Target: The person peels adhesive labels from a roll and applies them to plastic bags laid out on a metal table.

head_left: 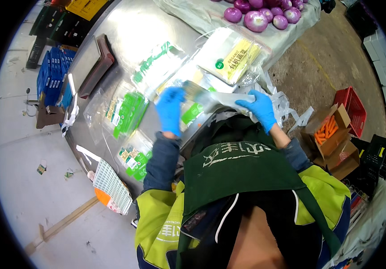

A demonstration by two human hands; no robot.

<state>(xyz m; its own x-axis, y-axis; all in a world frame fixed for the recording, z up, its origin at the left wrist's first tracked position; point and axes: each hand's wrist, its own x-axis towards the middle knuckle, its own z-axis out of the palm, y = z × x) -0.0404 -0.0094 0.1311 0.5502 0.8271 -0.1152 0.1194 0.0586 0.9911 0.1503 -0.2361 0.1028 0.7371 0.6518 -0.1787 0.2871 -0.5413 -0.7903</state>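
A pale, translucent plastic bag (220, 99) stretches between my two blue-gloved hands, just above the near edge of the metal table. My right hand (260, 108) grips its right end between thumb and fingers. My left hand (170, 107) is smeared by motion; its fingers look closed at the bag's left end, where a brownish-green patch is blurred too. Just beyond lies a stack of clear bags with a yellow printed panel (238, 60). Left of my left hand are clear packs with green printing (128, 112), and another such pack (137, 154) sits nearer me.
Purple onions (255, 20) are heaped on a plastic sheet at the far side. A flat scale-like device (95, 65) stands at the table's left. Plastic strips (285, 105) hang by my right hand. On the floor at right are a carton of carrots (326, 130) and a red crate (353, 110).
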